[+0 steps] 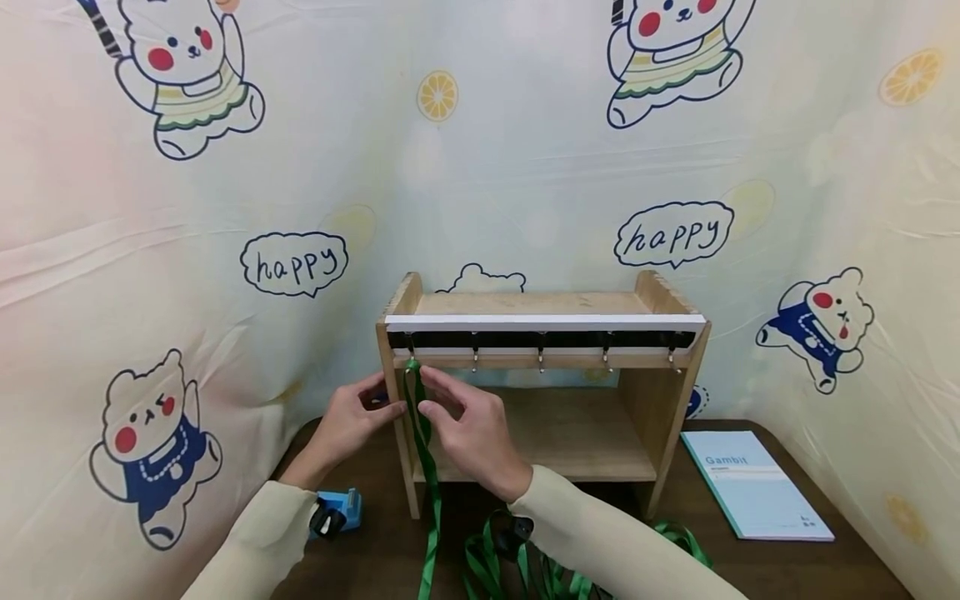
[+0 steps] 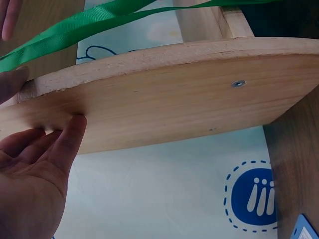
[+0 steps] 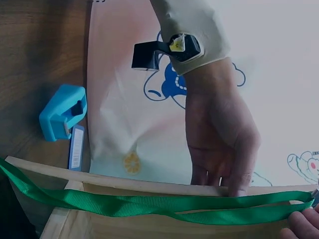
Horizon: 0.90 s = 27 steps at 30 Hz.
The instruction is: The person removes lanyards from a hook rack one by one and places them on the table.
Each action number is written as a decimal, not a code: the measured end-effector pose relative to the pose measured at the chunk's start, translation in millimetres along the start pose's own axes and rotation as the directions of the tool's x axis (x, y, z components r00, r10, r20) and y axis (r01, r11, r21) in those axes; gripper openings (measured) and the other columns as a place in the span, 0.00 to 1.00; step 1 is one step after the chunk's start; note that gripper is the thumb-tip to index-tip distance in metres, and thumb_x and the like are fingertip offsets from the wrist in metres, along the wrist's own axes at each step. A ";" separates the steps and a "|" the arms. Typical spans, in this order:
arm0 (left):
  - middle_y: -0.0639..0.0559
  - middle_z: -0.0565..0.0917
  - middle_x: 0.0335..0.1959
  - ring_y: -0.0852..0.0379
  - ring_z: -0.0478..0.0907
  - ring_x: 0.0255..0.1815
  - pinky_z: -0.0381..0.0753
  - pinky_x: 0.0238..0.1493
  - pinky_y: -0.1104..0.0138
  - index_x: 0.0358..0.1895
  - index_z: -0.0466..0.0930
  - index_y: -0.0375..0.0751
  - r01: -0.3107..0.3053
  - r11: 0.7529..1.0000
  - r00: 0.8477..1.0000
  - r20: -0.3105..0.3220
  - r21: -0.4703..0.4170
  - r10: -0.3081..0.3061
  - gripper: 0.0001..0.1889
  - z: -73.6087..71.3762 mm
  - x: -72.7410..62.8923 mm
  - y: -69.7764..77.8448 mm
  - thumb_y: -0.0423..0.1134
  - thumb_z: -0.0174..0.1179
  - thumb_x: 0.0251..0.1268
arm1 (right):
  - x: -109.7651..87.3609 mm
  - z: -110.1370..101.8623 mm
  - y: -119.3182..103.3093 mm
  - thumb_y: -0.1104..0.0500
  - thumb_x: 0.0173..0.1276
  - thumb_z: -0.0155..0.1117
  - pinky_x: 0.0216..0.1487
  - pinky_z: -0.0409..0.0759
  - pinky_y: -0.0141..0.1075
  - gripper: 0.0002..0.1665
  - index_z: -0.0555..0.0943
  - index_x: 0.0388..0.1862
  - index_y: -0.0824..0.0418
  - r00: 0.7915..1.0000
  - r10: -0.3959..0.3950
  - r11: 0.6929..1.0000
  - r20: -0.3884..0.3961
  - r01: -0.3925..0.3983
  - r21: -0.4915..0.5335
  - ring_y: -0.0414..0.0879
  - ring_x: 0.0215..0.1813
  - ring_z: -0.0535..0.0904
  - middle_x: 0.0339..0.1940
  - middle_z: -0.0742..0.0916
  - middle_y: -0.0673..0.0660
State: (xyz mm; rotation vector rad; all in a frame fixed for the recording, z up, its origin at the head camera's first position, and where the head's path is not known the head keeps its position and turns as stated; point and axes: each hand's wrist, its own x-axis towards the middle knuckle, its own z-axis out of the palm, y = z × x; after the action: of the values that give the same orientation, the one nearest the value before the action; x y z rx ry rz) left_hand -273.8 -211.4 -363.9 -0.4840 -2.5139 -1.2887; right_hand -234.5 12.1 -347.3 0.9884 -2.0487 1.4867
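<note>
A green ribbon strap hangs in a loop from the leftmost metal hook under the front of a wooden shelf. My left hand holds the front edge of the shelf's left side panel. In the left wrist view its fingertips press the panel's outer face, with the thumb at the edge. My right hand is at the strap's upper end, its index finger reaching close to the loop and its thumb apart lower down. Right-hand fingertips lie against the strap's looped end in the right wrist view.
More green straps lie heaped on the dark table under my right forearm. A small blue tape dispenser stands left of the shelf, near a blue-and-white box. A pale notebook lies at the right. A printed cloth hangs behind.
</note>
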 end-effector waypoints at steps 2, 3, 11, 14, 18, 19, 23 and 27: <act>0.38 0.86 0.55 0.47 0.86 0.50 0.89 0.48 0.61 0.71 0.72 0.41 -0.003 1.000 1.000 -0.004 0.001 0.003 0.31 -0.4 -0.1 0.1 0.45 0.68 0.67 | 2.2 3.2 0.2 0.55 0.77 0.60 0.59 0.84 0.33 0.26 0.74 0.72 0.55 1.000 -0.016 1.000 -0.005 0.016 -0.020 0.44 0.66 0.82 0.69 0.82 0.52; 0.38 0.86 0.55 0.47 0.86 0.50 0.89 0.48 0.61 0.71 0.72 0.41 -0.006 1.000 1.000 -0.005 0.004 0.006 0.31 -0.5 -0.2 -0.1 0.44 0.68 0.67 | 2.9 5.0 0.3 0.55 0.77 0.60 0.58 0.84 0.33 0.26 0.74 0.72 0.55 1.000 -0.020 0.999 -0.008 0.020 -0.027 0.44 0.66 0.82 0.69 0.82 0.53; 0.37 0.86 0.57 0.45 0.85 0.51 0.89 0.48 0.62 0.72 0.72 0.40 -0.008 1.000 1.000 -0.014 0.001 0.008 0.32 0.5 -1.9 -0.5 0.41 0.68 0.66 | 4.0 21.7 -0.8 0.53 0.76 0.63 0.56 0.85 0.31 0.27 0.74 0.71 0.56 0.997 0.006 1.000 -0.083 -0.008 -0.016 0.41 0.61 0.85 0.63 0.86 0.53; 0.37 0.85 0.58 0.45 0.85 0.53 0.89 0.49 0.61 0.72 0.72 0.40 -0.005 1.000 1.000 -0.016 -0.002 0.005 0.32 1.1 -2.1 0.3 0.42 0.69 0.66 | 3.9 25.3 0.2 0.52 0.75 0.63 0.55 0.85 0.30 0.27 0.75 0.70 0.56 0.995 0.028 1.000 -0.099 -0.028 0.006 0.41 0.59 0.86 0.61 0.87 0.54; 0.38 0.85 0.59 0.44 0.84 0.55 0.88 0.51 0.60 0.73 0.71 0.41 0.007 1.000 1.000 -0.012 -0.016 -0.007 0.33 1.5 -2.0 0.9 0.43 0.68 0.67 | 3.5 29.7 2.3 0.51 0.74 0.64 0.55 0.85 0.31 0.26 0.77 0.69 0.55 0.993 0.062 0.997 -0.102 -0.057 0.049 0.42 0.59 0.86 0.61 0.87 0.54; 0.38 0.84 0.60 0.44 0.84 0.56 0.88 0.51 0.59 0.73 0.70 0.41 0.006 1.000 1.000 -0.010 -0.020 -0.006 0.33 1.4 -1.7 0.8 0.42 0.68 0.67 | 3.6 31.0 2.8 0.51 0.74 0.64 0.55 0.85 0.31 0.26 0.77 0.68 0.54 0.993 0.066 0.996 -0.102 -0.061 0.058 0.42 0.59 0.86 0.61 0.88 0.54; 0.37 0.83 0.62 0.42 0.83 0.58 0.87 0.54 0.57 0.74 0.68 0.40 -0.012 1.000 1.000 -0.011 -0.020 0.011 0.33 0.3 -0.6 0.9 0.41 0.67 0.68 | 5.5 37.3 5.5 0.52 0.73 0.65 0.54 0.85 0.29 0.26 0.78 0.67 0.55 0.993 0.061 0.996 -0.106 -0.053 0.077 0.42 0.57 0.87 0.59 0.88 0.54; 0.36 0.83 0.61 0.42 0.83 0.57 0.88 0.53 0.57 0.74 0.69 0.38 -0.023 1.000 1.000 -0.021 0.002 0.023 0.32 -0.2 0.8 1.8 0.40 0.66 0.69 | 9.4 41.5 6.6 0.52 0.73 0.66 0.52 0.85 0.27 0.24 0.80 0.65 0.56 0.990 0.047 0.997 -0.135 -0.039 0.062 0.40 0.55 0.87 0.57 0.89 0.54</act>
State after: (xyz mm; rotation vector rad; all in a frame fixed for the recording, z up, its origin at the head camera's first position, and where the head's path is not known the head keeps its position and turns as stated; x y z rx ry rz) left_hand -273.7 -210.4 -362.2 -0.4944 -2.4850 -1.2759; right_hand -242.8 -28.4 -359.1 0.8451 -1.9512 1.5996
